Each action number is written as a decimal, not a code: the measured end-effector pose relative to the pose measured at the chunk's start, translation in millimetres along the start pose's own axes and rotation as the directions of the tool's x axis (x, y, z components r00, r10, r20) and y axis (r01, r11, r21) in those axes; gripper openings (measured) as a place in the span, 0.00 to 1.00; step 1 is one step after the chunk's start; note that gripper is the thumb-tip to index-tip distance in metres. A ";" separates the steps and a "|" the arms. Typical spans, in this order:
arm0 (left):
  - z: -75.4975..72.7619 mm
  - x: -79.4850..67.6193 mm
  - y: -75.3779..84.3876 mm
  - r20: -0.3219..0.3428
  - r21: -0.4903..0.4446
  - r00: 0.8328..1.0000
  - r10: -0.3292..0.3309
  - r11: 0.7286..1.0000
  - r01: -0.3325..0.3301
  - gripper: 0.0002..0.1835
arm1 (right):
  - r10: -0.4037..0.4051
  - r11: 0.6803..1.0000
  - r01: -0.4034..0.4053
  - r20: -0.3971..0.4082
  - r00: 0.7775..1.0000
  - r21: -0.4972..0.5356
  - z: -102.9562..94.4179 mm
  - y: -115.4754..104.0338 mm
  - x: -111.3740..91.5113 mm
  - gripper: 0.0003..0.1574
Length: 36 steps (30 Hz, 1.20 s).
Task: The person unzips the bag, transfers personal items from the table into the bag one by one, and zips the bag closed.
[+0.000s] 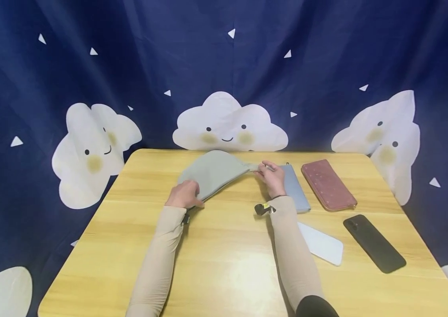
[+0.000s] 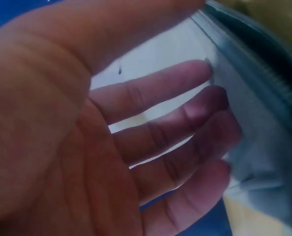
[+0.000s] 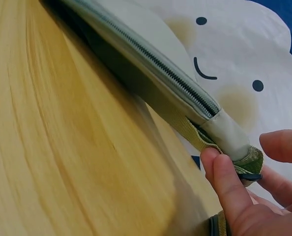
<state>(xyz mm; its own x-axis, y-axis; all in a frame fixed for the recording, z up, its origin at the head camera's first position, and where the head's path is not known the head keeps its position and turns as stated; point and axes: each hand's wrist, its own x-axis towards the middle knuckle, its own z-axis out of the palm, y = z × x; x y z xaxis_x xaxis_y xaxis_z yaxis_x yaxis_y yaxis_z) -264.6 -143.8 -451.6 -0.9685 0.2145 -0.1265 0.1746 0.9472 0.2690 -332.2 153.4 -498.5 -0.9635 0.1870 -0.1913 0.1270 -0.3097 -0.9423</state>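
A pale grey-green waist bag (image 1: 216,169) lies near the table's back edge, its zipper (image 3: 156,59) facing the front. In the left wrist view the bag's opening (image 2: 264,44) looks parted at the zipper. My left hand (image 1: 184,193) is at the bag's left end; its fingers (image 2: 170,130) are spread, nearly straight, with the tips against the fabric. At the other end my right hand (image 1: 272,178) holds the bag's narrow tip and webbing strap (image 3: 200,135) with its fingers. The thumb's contact there is hard to tell. What is inside the bag is hidden.
Right of the bag lie a light blue pouch (image 1: 296,189), partly behind the right wrist, and a dark pink zip wallet (image 1: 328,185). Nearer the front are a white phone-like slab (image 1: 323,244) and a black phone (image 1: 374,244). A blue cloud-print curtain (image 1: 231,66) hangs behind the table.
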 end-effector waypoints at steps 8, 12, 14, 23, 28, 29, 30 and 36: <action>4.4 6.0 -6.1 -0.016 -0.021 1.000 -0.001 1.000 0.001 0.10 | 0.014 1.000 -0.014 -0.004 1.000 -0.012 1.7 3.0 1.9 0.32; -0.9 5.3 -8.3 -0.008 -0.050 1.000 0.011 0.999 -0.011 0.09 | 0.010 0.999 -0.010 0.006 1.000 -0.032 2.8 2.0 0.8 0.34; -2.9 3.9 -9.9 -0.006 -0.070 1.000 0.016 0.997 -0.016 0.08 | 0.019 0.999 -0.019 0.015 1.000 -0.041 3.6 1.7 -0.3 0.35; -8.9 -0.6 -10.4 -0.140 -0.167 0.987 0.083 0.980 -0.106 0.13 | 0.052 0.991 -0.043 0.075 0.996 -0.124 8.9 -0.7 -4.5 0.44; -11.8 -1.7 -7.3 -0.192 -0.187 0.975 0.111 0.971 -0.147 0.10 | 0.066 0.981 -0.040 0.131 0.989 -0.191 13.0 -2.6 -6.6 0.50; -12.1 -1.8 -6.9 -0.200 -0.186 0.973 0.115 0.971 -0.153 0.10 | 0.068 0.978 -0.039 0.138 0.988 -0.204 13.5 -2.9 -6.9 0.51; -12.4 -1.9 -6.5 -0.204 -0.189 0.972 0.115 0.970 -0.154 0.10 | 0.071 0.976 -0.039 0.143 0.987 -0.212 13.9 -3.1 -7.1 0.51; -13.6 -2.0 -5.0 -0.239 -0.202 0.967 0.091 0.969 -0.141 0.08 | 0.087 0.968 -0.046 0.154 0.984 -0.248 14.1 -3.4 -7.6 0.52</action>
<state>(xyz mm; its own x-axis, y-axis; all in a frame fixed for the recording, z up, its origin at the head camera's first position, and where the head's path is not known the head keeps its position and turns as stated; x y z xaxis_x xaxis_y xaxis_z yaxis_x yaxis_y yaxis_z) -265.9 -152.3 -439.7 -0.9629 0.2361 0.1303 0.2697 0.8396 0.4715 -328.7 139.9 -490.0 -0.9736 0.0140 -0.2277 0.2260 -0.0773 -0.9711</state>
